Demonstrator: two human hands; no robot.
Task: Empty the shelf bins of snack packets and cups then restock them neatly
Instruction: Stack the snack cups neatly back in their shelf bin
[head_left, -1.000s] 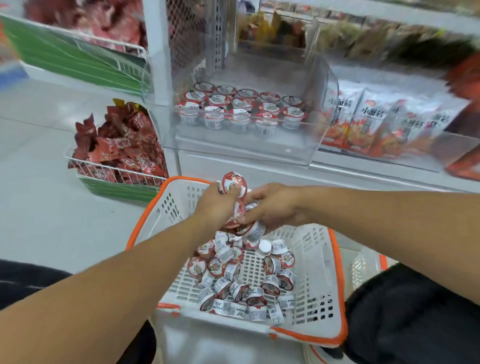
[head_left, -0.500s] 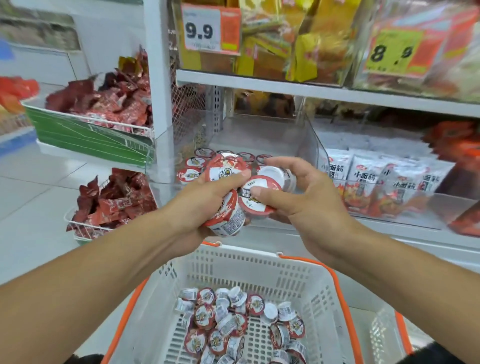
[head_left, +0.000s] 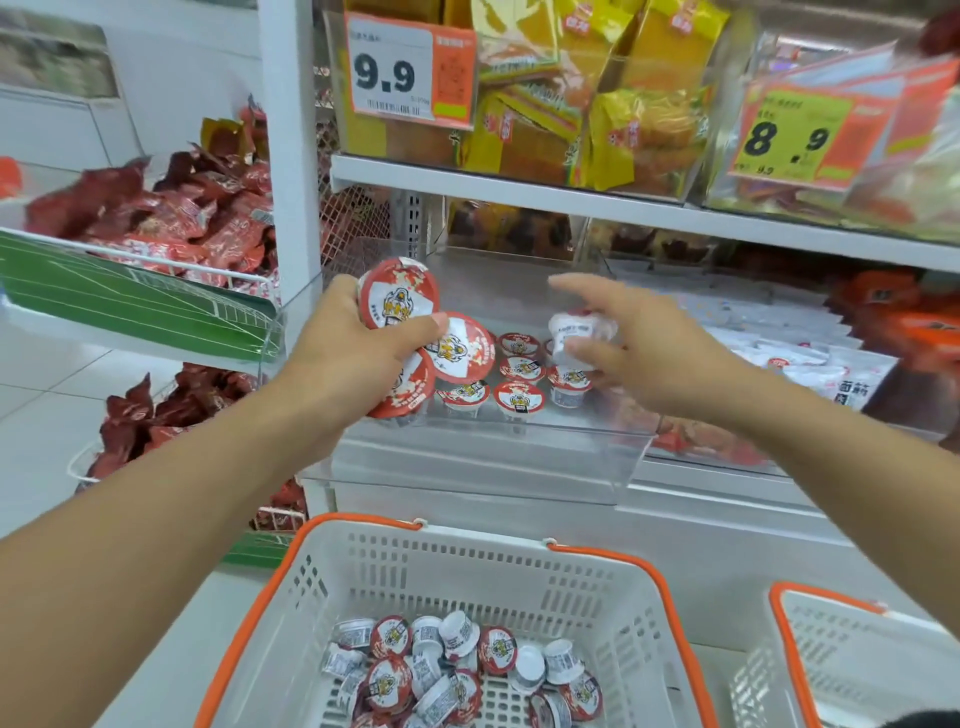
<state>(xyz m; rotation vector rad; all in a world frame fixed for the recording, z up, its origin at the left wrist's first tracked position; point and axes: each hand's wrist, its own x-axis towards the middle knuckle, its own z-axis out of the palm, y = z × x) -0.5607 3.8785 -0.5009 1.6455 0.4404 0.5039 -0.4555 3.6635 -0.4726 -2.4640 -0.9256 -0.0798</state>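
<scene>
Cup pinched in right hand

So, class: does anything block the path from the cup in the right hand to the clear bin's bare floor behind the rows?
Nothing visible does. The right hand holds the cup above the rows of cups; the clear bin is open-topped, its back floor bare.

L hand curled in a grip, R hand pinching w/ index finger out, both arms extended.
</scene>
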